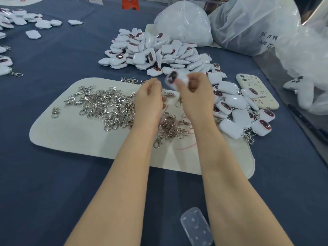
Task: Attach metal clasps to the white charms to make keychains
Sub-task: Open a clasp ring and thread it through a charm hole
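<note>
Head view, the only one going. Judging progress by the piles: well short of done. Big heap of bare white charms (pixel 150 50) sitting past the cream mat (pixel 71 139), no clasps on them as far as can be seen. Loads of loose metal clasps (pixel 106 105) spread over the mat too, plus a smaller bunch (pixel 170 128) between the forearms. On the done side: a cluster of finished keychains (pixel 239 118) just right of the mat, clasps hanging off a few, some lying against a phone (pixel 257 91). More finished-looking keychains (pixel 7 68) at the far left edge. Guessing less than half through.

Charm in work (pixel 174 79): up in the air above the far edge of the mat, just in front of the bare heap, between the two hands. Right hand (pixel 195 93) pinching it, thumb on the near side, fingers curled over behind. Left hand (pixel 149 96) right beside it with fingers curled down; can't tell whether pinching a clasp or nothing, too blurry and hidden from here.

As for pointing: dark oval window turned toward the camera and a bit left. Long axis seemingly tilted, closer to upright than flat, but lots of motion blur, so not swearing to it. Loop end not visible.
</note>
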Demonstrator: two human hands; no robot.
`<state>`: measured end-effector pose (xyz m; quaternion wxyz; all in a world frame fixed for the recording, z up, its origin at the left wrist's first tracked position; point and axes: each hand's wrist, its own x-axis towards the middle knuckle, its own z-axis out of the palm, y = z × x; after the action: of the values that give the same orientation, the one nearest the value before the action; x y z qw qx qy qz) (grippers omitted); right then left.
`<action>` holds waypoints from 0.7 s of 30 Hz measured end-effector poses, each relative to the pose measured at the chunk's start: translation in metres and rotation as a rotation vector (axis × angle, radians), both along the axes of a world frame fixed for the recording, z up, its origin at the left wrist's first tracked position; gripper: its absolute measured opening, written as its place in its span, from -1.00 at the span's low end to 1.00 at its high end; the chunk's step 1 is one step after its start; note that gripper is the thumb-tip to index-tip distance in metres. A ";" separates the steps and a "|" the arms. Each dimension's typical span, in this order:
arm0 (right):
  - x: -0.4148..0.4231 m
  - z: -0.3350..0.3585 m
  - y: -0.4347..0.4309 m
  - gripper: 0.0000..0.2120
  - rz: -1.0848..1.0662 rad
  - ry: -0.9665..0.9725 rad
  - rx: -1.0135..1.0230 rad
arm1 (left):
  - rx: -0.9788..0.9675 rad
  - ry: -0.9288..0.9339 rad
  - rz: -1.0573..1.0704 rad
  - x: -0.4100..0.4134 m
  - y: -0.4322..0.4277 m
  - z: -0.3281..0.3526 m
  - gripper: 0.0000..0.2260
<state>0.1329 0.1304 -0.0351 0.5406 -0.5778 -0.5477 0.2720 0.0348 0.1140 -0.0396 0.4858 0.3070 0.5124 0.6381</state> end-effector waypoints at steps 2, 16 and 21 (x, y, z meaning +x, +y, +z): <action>0.013 0.004 0.003 -0.86 -0.323 -0.014 0.104 | -0.056 0.041 0.050 -0.001 -0.002 -0.003 -0.87; -0.035 -0.002 0.033 -0.69 0.104 -0.472 -0.137 | -0.022 -0.113 0.287 0.000 0.018 0.012 -0.89; -0.066 0.001 0.073 -0.65 0.224 -0.560 -0.252 | 0.035 -0.138 0.321 -0.015 0.052 0.034 -0.94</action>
<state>0.0672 0.2032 -0.0341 0.2600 -0.6286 -0.6973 0.2261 0.0194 0.1656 -0.0054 0.4063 0.1852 0.5092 0.7357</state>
